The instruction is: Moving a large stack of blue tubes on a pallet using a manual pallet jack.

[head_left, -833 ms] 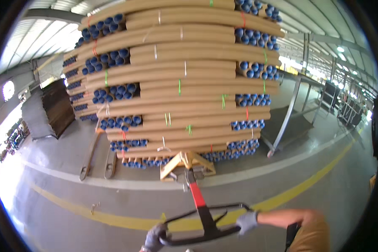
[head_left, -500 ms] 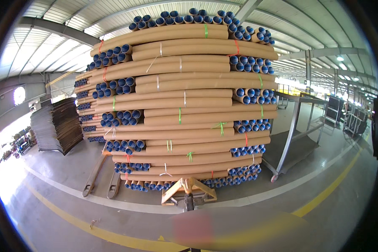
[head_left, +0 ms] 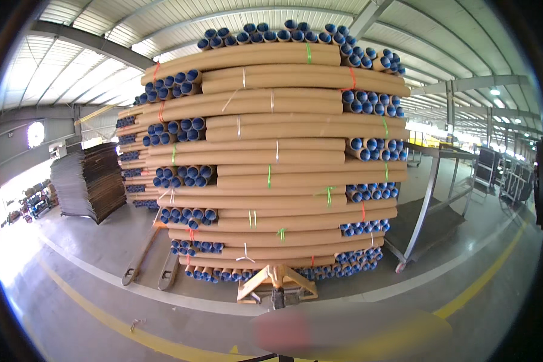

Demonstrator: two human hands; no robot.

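Tube stack [head_left: 277, 127]: open blue-lined ends; pallet jack [head_left: 276, 276] at front, floor [head_left: 211, 323] to yellow line [head_left: 464, 295]. Hands unseen, can't tell grip.

At the left, a stack of dark sheets [head_left: 96, 181] is stood on the grey floor [head_left: 205, 326], near two pallet-truck forks [head_left: 168, 274]. At the right, a steel-framed trolley [head_left: 422, 208] is seen, fitted with castors. The floor is marked by a yellow line [head_left: 463, 298]; a round window [head_left: 35, 134] is set in the wall [head_left: 9, 123].
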